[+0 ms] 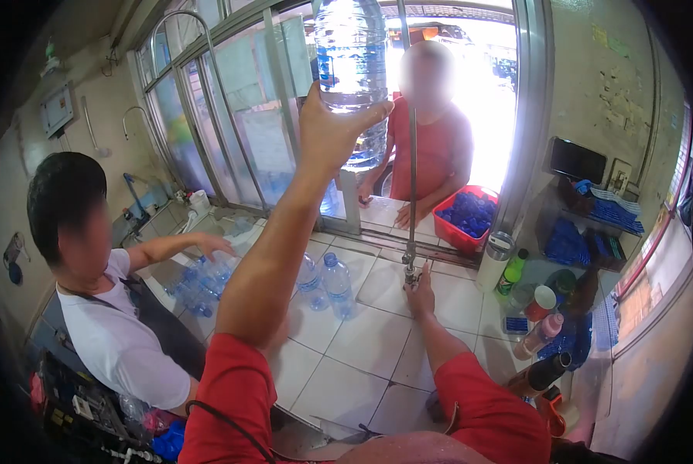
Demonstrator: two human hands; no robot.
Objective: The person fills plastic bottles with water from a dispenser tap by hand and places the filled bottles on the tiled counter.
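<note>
While the left hand (335,127) clasps a large clear bottle (352,62) high before the window (242,135), fingers and thumb around its side, the right hand (419,292) appears curled on the metal tap (410,263) over the tiled counter (354,387). With the bottle's top out of view, whether it is finished and capped cannot be told. Two standing bottles (336,288) wait near the tap, seemingly empty; loose bottles (195,288) lie near a co-worker's hand (216,246), suggesting plenty left. Blue pieces (468,214) fill a red basket (451,232) by the window.
</note>
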